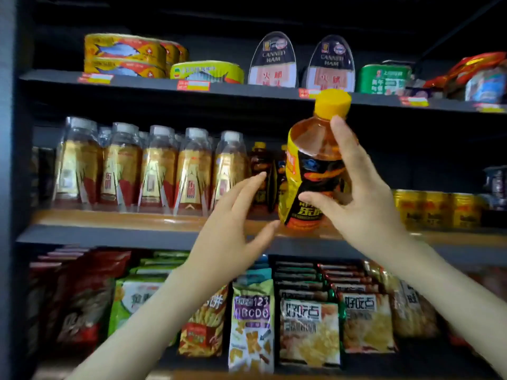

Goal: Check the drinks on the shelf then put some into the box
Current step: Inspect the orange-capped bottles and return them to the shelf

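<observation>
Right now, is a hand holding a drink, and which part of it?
Yes. The right hand grips the yellow-capped bottle round its labelled body, one fingertip up by the neck. The left hand is open, gripping nothing.

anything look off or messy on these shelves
Nothing looks spilled or broken. The one untidy spot is the right end of the top shelf, where red packets lie in a loose heap, unlike the neat rows elsewhere. The yellow-capped bottle leans only because the right hand holds it.
</observation>
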A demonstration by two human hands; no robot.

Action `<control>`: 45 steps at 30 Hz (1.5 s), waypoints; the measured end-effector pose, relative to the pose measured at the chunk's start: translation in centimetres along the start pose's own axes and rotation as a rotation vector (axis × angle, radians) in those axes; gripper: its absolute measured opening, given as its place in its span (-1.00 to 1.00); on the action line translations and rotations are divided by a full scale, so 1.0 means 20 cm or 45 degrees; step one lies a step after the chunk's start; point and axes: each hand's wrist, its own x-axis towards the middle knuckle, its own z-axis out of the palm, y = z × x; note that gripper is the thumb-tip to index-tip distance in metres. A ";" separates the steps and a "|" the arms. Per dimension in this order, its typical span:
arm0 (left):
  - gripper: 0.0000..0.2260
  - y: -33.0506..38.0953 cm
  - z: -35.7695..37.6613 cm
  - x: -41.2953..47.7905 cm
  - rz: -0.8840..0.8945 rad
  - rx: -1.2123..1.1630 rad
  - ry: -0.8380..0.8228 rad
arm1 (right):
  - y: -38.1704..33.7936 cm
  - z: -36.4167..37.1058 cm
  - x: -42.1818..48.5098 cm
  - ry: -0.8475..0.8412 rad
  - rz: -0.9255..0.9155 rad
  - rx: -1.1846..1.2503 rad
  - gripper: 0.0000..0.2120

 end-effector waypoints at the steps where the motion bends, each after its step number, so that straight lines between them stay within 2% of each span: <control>1: -0.32 0.09 0.02 -0.07 -0.046 -0.118 -0.044 | -0.04 -0.02 -0.09 -0.018 0.009 0.083 -0.16; 3: -0.24 0.25 0.08 -0.24 -0.090 -0.313 -0.148 | -0.12 -0.05 -0.32 -0.095 0.055 0.224 -0.14; 5: -0.24 0.35 0.16 -0.46 -0.187 -0.444 -0.246 | -0.18 -0.05 -0.58 -0.230 0.075 0.306 -0.19; 8: -0.27 0.44 0.27 -0.89 -0.512 -0.472 -0.415 | -0.28 -0.02 -1.00 -0.376 0.134 0.323 -0.30; 10: -0.26 0.47 0.33 -1.19 -0.665 -0.502 -0.519 | -0.34 0.02 -1.28 -0.449 0.239 0.311 -0.28; 12: -0.25 0.50 0.38 -1.46 -0.830 -0.510 -0.600 | -0.42 0.04 -1.50 -0.544 0.409 0.299 -0.13; 15: -0.29 0.52 0.43 -1.77 -0.978 -0.496 -0.665 | -0.55 0.05 -1.71 -0.847 0.868 0.551 0.20; 20: -0.16 0.58 0.39 -1.93 -1.123 -0.545 -0.650 | -0.66 0.10 -1.87 -0.816 1.041 0.649 0.24; 24: -0.31 0.62 0.30 -1.90 -1.214 -0.550 -0.623 | -0.69 0.15 -1.85 -0.778 1.133 0.747 0.21; 27: -0.31 0.64 0.22 -1.86 -1.278 -0.466 -0.634 | -0.67 0.20 -1.85 -0.702 1.251 0.965 0.05; 29: -0.33 0.64 0.18 -1.85 -1.434 -0.565 -0.637 | -0.65 0.22 -1.87 -0.663 1.154 0.898 -0.16; 31: -0.36 0.62 0.15 -1.83 -1.686 -0.784 -0.618 | -0.63 0.23 -1.89 -0.697 0.969 0.738 -0.38; 34: -0.33 0.61 0.10 -1.80 -1.909 -0.976 -0.597 | -0.63 0.24 -1.93 -0.940 0.587 0.624 -0.22; 36: -0.33 0.59 0.07 -1.78 -1.988 -1.077 -0.641 | -0.64 0.27 -1.94 -1.103 0.432 0.549 -0.14; 39: -0.37 0.57 0.08 -1.70 -1.991 -0.994 -0.770 | -0.65 0.31 -1.95 -0.987 0.354 0.382 -0.19; 41: -0.39 0.55 0.05 -1.67 -1.979 -0.976 -0.780 | -0.67 0.30 -1.94 -0.872 0.581 0.468 -0.30; 43: -0.29 0.54 -0.01 -1.65 -1.815 -1.071 -0.977 | -0.71 0.27 -1.90 -0.765 1.027 0.629 -0.45; 45: -0.37 0.55 -0.08 -1.66 -1.629 -0.994 -1.078 | -0.73 0.25 -1.86 -0.694 1.367 0.712 -0.56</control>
